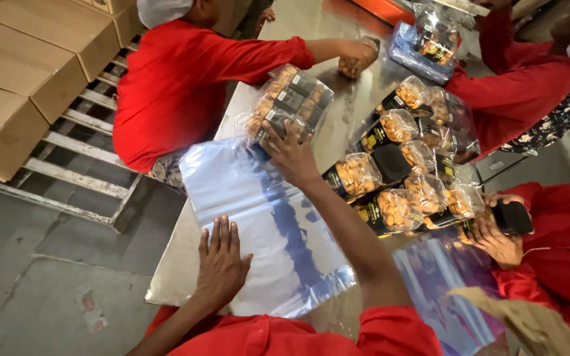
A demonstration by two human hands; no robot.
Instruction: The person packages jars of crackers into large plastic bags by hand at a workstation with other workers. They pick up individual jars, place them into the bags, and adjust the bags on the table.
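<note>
From the head camera we see our left hand [221, 264] lying flat and open, fingers spread, pressing down on the near end of a large clear plastic bag [265, 227] spread over the steel table [173, 277]. Our right hand [291, 153] reaches forward to the far mouth of that bag, fingers curled against the near edge of a bundle of small clear packets of golden snacks with black labels [290, 102] (whether the fingers truly grip it or only push, we cannot tell). The bundle sits just beyond the right hand, touching the bag's far edge.

The bag looks thin, limp and slippery, so we judge it needs a flat palm to pin it, as the left hand does. The bundle seems light but loose and crackly, with brittle contents; it is best taken at its two sides rather than squeezed from above.

To the right of our right hand stands a heap of loose snack packets [404, 171]. Beyond it, co-workers in red sleeves handle packets: one hand [357, 53] far ahead, another hand [496, 237] to our right. Cardboard boxes [21, 72] stack well left of our left hand.
</note>
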